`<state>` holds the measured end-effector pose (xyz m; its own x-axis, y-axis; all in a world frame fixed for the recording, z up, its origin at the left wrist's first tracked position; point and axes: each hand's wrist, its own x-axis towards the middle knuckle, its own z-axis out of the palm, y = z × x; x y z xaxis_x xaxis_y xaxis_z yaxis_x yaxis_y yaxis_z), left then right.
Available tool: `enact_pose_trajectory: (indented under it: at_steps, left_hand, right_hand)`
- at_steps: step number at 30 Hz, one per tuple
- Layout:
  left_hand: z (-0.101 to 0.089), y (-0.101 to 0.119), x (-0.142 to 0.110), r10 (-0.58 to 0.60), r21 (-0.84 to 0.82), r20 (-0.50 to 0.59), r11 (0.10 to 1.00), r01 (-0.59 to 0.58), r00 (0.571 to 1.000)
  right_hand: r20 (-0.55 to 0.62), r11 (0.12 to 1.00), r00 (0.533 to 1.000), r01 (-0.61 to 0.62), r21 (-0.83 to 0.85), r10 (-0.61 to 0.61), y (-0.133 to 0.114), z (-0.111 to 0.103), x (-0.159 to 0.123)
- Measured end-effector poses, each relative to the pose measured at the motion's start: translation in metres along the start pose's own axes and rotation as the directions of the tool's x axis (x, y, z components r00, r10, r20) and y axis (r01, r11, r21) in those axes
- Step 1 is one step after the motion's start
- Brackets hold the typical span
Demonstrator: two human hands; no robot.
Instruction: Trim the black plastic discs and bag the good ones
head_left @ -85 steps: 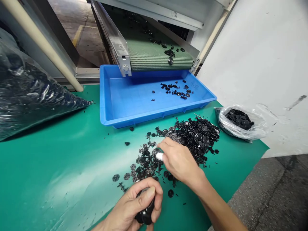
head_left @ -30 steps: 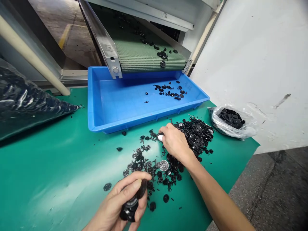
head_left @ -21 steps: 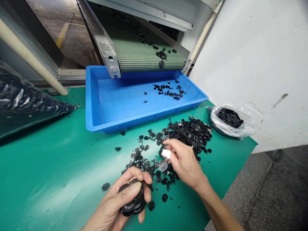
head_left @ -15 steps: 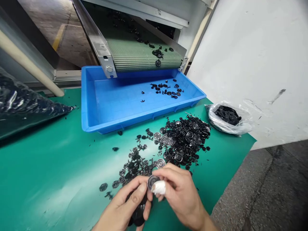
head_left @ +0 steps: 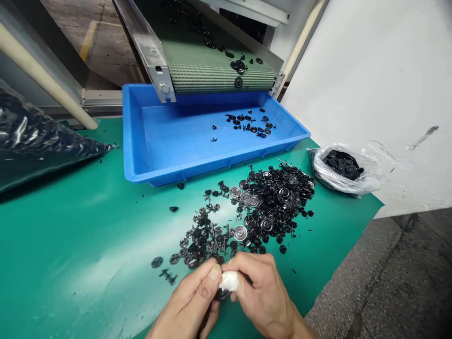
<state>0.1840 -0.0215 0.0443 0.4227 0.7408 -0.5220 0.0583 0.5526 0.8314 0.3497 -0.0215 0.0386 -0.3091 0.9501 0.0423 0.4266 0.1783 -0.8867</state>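
Note:
My left hand (head_left: 194, 296) and my right hand (head_left: 261, 292) meet low in the head view, thumbs and fingertips pressed together. Between them a round black plastic disc (head_left: 222, 295) shows only in part, mostly covered by the fingers. A white wrap (head_left: 230, 281) covers my right thumb tip. Whatever else sits in my left palm is mostly hidden now. Just beyond the hands lie loose black discs and small branched plastic bits (head_left: 205, 235). A larger heap of black plastic parts (head_left: 278, 202) spreads farther right on the green table top (head_left: 106, 226).
A blue tray (head_left: 197, 172) with several black parts stands under the end of a green conveyor belt (head_left: 212, 77), which carries more. An opened clear bag (head_left: 348, 187) of black parts sits at right by the white wall. A dark-filled plastic bag (head_left: 38, 146) lies at left.
My fingers have closed over the disc, which was in plain sight between them before. The black discs in my left palm are now largely covered. The camera view has shifted slightly.

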Motion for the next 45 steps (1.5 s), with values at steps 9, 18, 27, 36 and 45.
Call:
enact_pose_trajectory:
  at_steps: [9,18,27,36,45]
  left_hand:
    - [-0.019,0.000,0.018,-0.029,-0.462,0.032,0.886,0.041,0.999]
    - [-0.016,0.004,0.016,0.033,-0.581,0.140,0.812,0.056,0.990]
    - [-0.009,0.001,0.013,-0.035,-0.609,0.137,0.785,0.112,0.990]
    - [0.005,0.004,-0.001,0.120,0.148,-0.089,0.983,-0.106,0.989]
    - [0.012,-0.003,-0.005,0.263,0.373,-0.212,0.912,-0.171,0.941]
  right_hand:
    - [0.054,0.734,0.984,-0.091,-0.673,0.172,0.004,-0.036,0.036]
    - [-0.116,0.942,0.991,-0.103,-0.320,0.069,0.014,-0.035,0.019]
    - [-0.035,0.809,0.908,-0.353,0.470,0.417,0.016,-0.019,0.011]
    - [-0.152,0.953,0.971,-0.141,0.267,0.186,0.001,-0.002,-0.001]
    - [-0.252,0.911,0.911,-0.232,0.340,0.326,0.007,0.019,-0.020]
